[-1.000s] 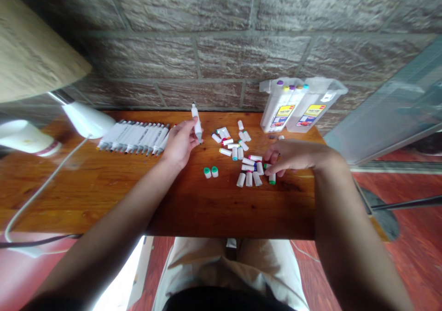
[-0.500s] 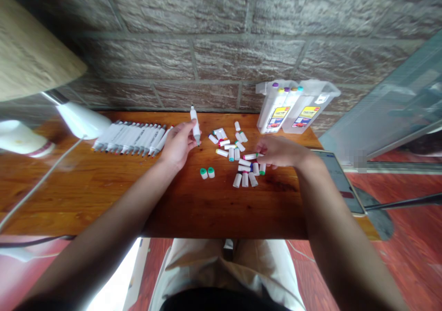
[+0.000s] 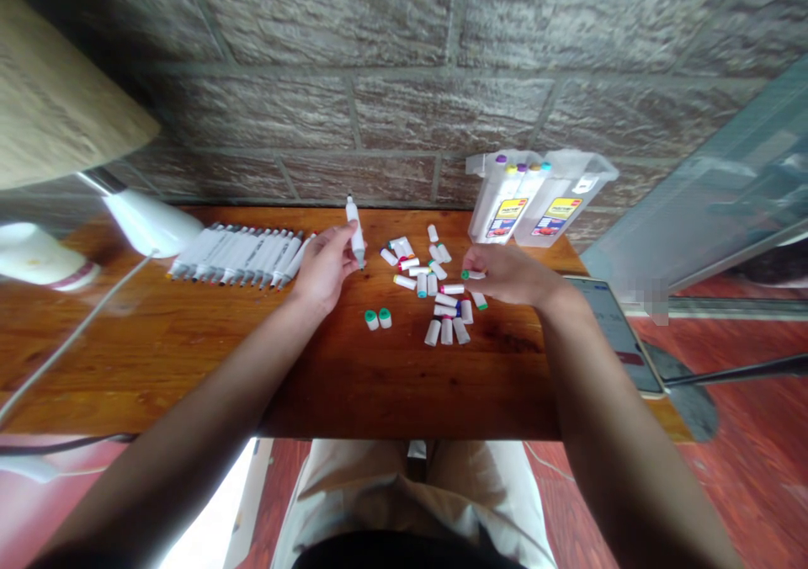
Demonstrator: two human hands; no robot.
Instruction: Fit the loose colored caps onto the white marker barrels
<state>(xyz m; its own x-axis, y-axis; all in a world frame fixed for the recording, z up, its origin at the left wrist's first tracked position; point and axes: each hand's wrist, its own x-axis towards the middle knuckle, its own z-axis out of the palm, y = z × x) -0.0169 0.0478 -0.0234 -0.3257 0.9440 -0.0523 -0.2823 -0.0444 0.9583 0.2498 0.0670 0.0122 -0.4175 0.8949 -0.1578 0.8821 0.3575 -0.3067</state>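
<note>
Between the thumb and fingers of my left hand (image 3: 325,268) is an uncapped white marker (image 3: 354,228), tilted nearly upright above the table. My right hand (image 3: 502,273) pinches a white marker cap with a green end (image 3: 473,275) at the right side of the loose caps. Several white caps (image 3: 432,284) with coloured ends lie scattered between my hands. Two green-topped caps (image 3: 378,319) stand side by side, apart from the others and nearer to me. To the left of my left hand, uncapped markers (image 3: 243,255) lie in a tight row.
Two clear plastic marker cases (image 3: 536,203) stand against the stone wall, one with several markers in it. A phone (image 3: 622,333) lies at the right end of the wooden table (image 3: 404,392). At the left are a lamp (image 3: 142,220), its cable and a paper cup (image 3: 47,255).
My right hand has lifted a green-ended cap slightly off the pile, and its green end now shows at the fingertips. My left hand holds the marker almost unmoved.
</note>
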